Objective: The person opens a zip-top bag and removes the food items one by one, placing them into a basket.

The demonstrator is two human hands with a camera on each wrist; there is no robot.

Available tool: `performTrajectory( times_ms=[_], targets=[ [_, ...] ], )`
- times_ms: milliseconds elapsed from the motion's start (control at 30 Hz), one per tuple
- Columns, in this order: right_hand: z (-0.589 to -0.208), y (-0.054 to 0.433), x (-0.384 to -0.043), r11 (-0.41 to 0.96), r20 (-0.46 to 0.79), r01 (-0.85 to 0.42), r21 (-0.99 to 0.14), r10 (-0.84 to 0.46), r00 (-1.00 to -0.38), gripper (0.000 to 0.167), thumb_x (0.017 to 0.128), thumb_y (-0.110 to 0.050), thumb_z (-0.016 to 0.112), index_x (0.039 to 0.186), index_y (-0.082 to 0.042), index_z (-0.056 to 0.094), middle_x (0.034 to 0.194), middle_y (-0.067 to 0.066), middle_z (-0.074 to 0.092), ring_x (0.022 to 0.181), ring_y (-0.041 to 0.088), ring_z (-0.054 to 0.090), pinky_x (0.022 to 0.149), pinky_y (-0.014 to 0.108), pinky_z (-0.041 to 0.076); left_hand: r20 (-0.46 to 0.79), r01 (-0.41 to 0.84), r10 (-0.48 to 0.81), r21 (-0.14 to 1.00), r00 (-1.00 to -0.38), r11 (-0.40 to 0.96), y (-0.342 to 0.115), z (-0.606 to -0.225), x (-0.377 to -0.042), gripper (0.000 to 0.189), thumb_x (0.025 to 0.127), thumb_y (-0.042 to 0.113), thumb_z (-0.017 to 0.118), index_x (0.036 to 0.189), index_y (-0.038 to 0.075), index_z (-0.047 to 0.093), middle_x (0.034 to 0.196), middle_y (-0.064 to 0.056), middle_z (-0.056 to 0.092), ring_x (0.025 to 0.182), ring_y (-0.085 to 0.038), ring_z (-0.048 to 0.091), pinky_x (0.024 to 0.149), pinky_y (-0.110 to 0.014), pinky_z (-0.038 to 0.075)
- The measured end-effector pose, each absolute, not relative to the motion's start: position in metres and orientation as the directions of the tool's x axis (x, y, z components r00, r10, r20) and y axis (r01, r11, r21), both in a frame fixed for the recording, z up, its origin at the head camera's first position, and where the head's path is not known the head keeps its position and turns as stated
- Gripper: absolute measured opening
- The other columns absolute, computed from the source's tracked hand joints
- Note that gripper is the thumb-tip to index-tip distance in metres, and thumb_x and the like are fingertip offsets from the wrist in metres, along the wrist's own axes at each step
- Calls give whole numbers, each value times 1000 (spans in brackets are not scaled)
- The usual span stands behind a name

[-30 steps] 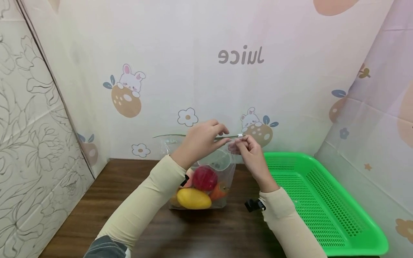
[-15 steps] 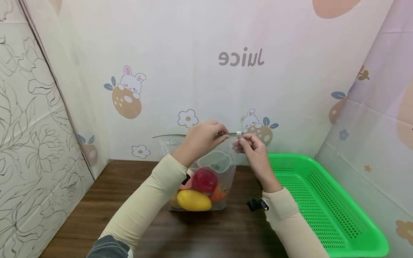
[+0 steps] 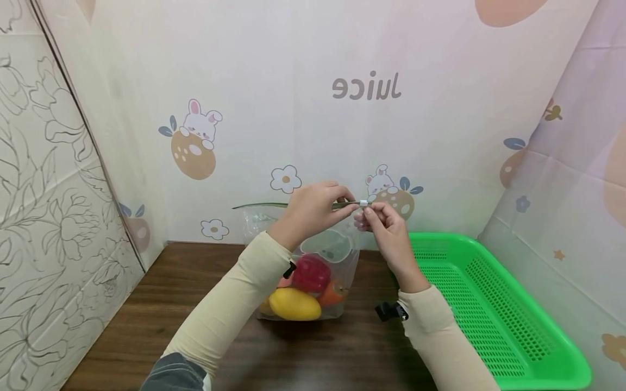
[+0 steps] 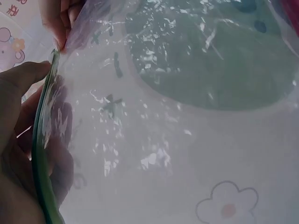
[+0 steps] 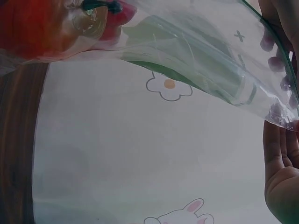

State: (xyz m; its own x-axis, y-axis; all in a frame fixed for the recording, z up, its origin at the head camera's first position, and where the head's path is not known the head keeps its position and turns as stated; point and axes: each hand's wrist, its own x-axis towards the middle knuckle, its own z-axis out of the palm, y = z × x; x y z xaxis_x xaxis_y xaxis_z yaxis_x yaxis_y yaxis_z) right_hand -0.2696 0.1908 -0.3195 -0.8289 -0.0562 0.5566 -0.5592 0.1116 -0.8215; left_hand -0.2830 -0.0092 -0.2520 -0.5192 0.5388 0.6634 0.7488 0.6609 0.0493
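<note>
A clear zip bag (image 3: 255,221) with a green zip strip (image 3: 259,205) stands upright on the wooden table. Inside lie a yellow mango-like fruit (image 3: 295,304), a dark red round fruit (image 3: 312,273) and an orange-red piece with a stem (image 3: 333,293). My left hand (image 3: 315,210) pinches the strip, thumb in front and fingers behind, as the left wrist view shows through the plastic. Just right of its fingertips sits a white slider (image 3: 363,203). My right hand (image 3: 388,236) pinches the bag's top right corner between thumb and forefinger, close to the slider.
To the right stands a large green plastic basket (image 3: 552,331), near the right forearm. A printed cloth (image 3: 274,108) hangs behind the table (image 3: 161,304), and more patterned walls close in both sides. A small black device (image 3: 389,311) is strapped to the right wrist.
My left thumb and fingers have come together on the strip and moved right, up to the slider. The right hand has shifted slightly right at the corner. The bag stays in place.
</note>
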Motion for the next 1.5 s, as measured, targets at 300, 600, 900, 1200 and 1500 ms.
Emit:
performTrajectory(
  times_ms=[300,600,900,1200,1500],
  targets=[
    [-319,189,-269,116,564,-566,-816,-56,-824,26,105,-21,56,114,4,57,97,16,67,84,17,68,80,29,56,647,755,551,58,-527,653,1,-248,-282,24,95,43,69,107,23,76,97,9,70,78,-3,62,57,-17,44],
    [-318,188,-268,96,571,-573,-814,-54,-819,26,104,-18,57,114,6,57,97,11,69,85,15,69,80,29,56,632,751,557,61,-539,658,3,-249,-285,21,97,41,67,107,25,76,98,11,70,79,-2,62,59,-18,45],
    [-318,186,-267,112,580,-581,-806,-47,-814,27,104,-16,57,113,9,57,98,12,70,84,14,69,80,27,56,629,745,555,60,-545,664,1,-248,-284,20,96,40,68,105,24,76,97,11,70,77,-3,61,58,-19,45],
    [-316,184,-266,146,588,-588,-796,-48,-808,28,104,-17,58,111,11,57,99,20,69,84,15,69,80,27,55,635,743,555,45,-537,667,-4,-248,-282,18,96,38,69,104,24,76,95,11,70,76,-3,62,58,-19,45],
    [-319,189,-268,115,591,-589,-800,-25,-807,28,103,-15,59,110,12,57,97,19,70,85,14,70,80,28,56,612,715,530,83,-587,694,-19,-251,-286,18,95,38,70,103,23,75,94,11,70,74,-4,61,58,-20,45]
  ],
)
